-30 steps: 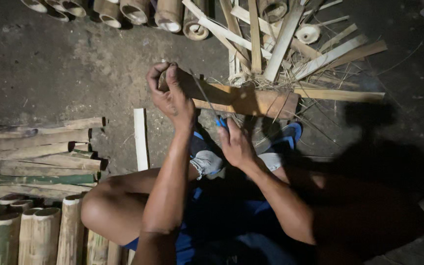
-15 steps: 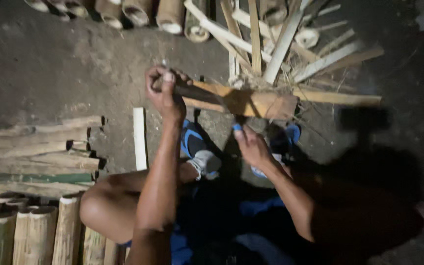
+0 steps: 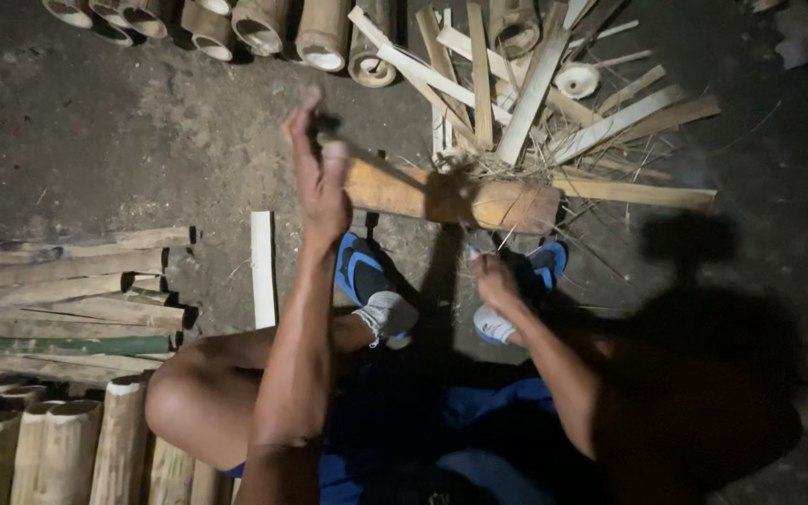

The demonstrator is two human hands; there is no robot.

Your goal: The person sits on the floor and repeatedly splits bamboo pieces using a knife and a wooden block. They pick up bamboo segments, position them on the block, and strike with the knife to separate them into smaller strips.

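A split length of bamboo [image 3: 451, 196] lies crosswise on the ground just beyond my feet in blue sandals [image 3: 359, 266]. My left hand [image 3: 318, 182] is raised over its left end, closed around a dark tool handle [image 3: 326, 122]; the blade is hard to make out. Lower down, my right hand [image 3: 495, 283] hangs near my right foot [image 3: 526, 281], a short way below the bamboo and not touching it. Its fingers are curled, with something small and pale at the fingertips that I cannot make out.
Split bamboo strips [image 3: 526, 93] lie heaped beyond the piece, with round bamboo sections [image 3: 320, 33] lined up at the top. Stacked bamboo slats [image 3: 67, 290] and upright tubes [image 3: 39, 449] fill the left side. A single pale slat [image 3: 263, 266] lies by my left knee.
My left hand has risen with the tool handle above the bamboo's left end. My right hand has pulled back from the bamboo down toward my right foot.
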